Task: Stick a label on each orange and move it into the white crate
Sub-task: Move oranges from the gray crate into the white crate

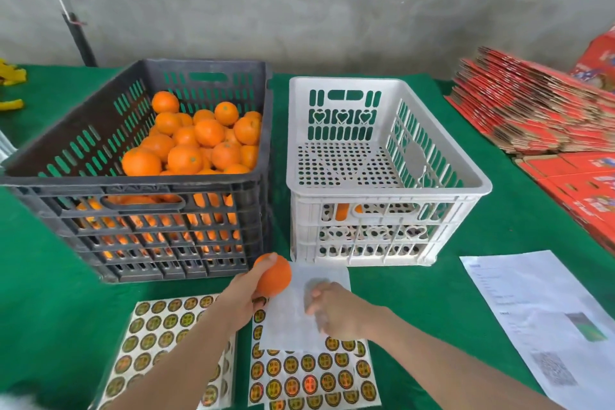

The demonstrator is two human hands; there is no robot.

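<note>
My left hand (242,296) grips an orange (274,276) just in front of the black crate (133,183), which is piled with several oranges (196,143). My right hand (332,308) hovers blurred over a white backing sheet (286,313) that lies on the right label sheet (312,376); its fingers are bent and whether they pinch a label cannot be made out. A second label sheet (149,336) lies to the left under my left forearm. The white crate (382,183) stands to the right of the black one, with an orange (342,211) visible through its front slots.
A green cloth (50,309) covers the table. A printed paper (539,319) lies at the right front. Stacks of flattened red cartons (539,103) fill the far right. Yellow scraps (11,76) sit at the far left edge, near a black pole (80,40).
</note>
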